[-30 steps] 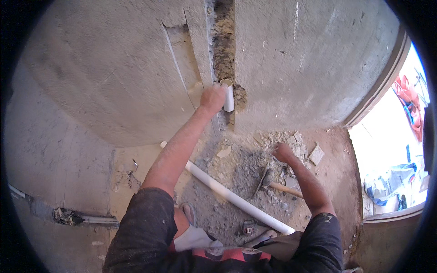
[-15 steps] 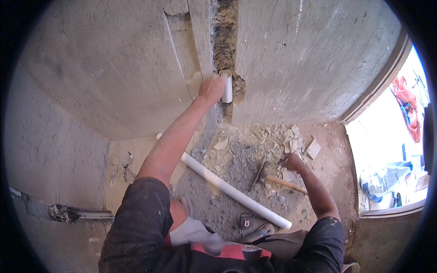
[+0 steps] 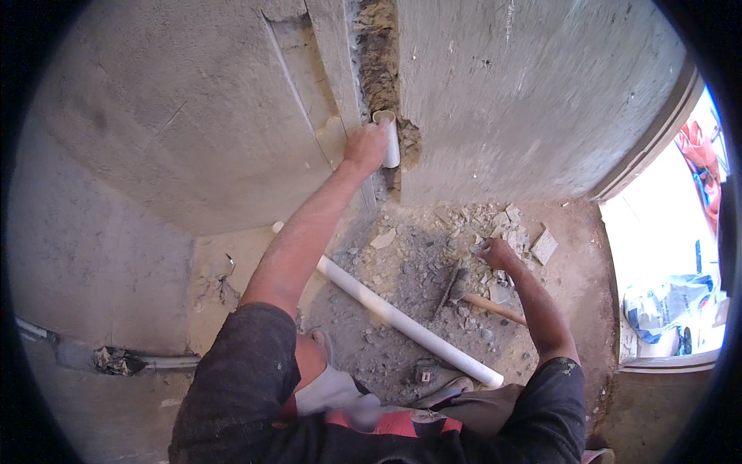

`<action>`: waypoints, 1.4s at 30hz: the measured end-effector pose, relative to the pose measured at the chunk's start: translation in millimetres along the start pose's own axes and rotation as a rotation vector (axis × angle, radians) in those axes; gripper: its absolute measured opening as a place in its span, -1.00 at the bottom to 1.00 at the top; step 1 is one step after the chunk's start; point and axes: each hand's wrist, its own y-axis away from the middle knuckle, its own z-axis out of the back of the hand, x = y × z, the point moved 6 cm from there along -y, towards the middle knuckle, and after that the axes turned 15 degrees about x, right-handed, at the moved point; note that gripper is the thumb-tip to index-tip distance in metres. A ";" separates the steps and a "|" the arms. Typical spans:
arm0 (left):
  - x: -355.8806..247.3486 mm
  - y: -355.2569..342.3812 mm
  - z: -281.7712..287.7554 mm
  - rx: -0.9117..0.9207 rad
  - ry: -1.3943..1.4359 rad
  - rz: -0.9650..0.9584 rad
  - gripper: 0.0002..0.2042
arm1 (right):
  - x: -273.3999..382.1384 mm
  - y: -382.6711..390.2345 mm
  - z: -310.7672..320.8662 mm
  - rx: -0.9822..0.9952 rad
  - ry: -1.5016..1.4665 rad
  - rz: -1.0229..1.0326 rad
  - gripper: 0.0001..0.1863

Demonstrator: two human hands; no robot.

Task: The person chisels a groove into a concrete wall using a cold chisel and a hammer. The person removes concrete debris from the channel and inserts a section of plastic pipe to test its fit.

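Left hand [image 3: 365, 147] curled closed on short white pipe [image 3: 392, 148], in the far wall's groove [image 3: 379, 66] | right hand [image 3: 498, 254] curled over rubble [image 3: 423, 259] at right, grip unclear | long white pipe [image 3: 410, 330] slants across near floor, hammer [image 3: 493, 308] right of it | groove opens above short pipe; doorway [image 3: 657, 294] edges floor at right

Legible text, numbers or signs: none. Blue-and-white plastic bag [image 3: 666, 304], beyond the doorway [image 3: 648, 147] at right: blue and dark patches, possibly print; too small and washed by glare to read. Small dark boxy object [image 3: 422, 371], on the floor [image 3: 568, 309]: one pale patch [image 3: 426, 377], perhaps a label; unreadable. Dark shirt [image 3: 355, 447]: red area at front; markings indistinct.
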 end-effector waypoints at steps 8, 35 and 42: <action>0.0 1.7 -4.0 0.048 0.128 0.002 -0.79 | -6.4 -11.3 -0.3 0.003 0.056 -0.037 -0.61; 56.2 38.6 135.3 -0.222 0.474 -0.035 -0.73 | 17.7 -22.5 0.0 0.023 0.096 -0.028 -0.64; 17.9 25.2 74.0 -0.042 0.424 -0.131 -0.70 | 11.4 -18.3 -5.3 0.023 0.142 -0.030 -0.63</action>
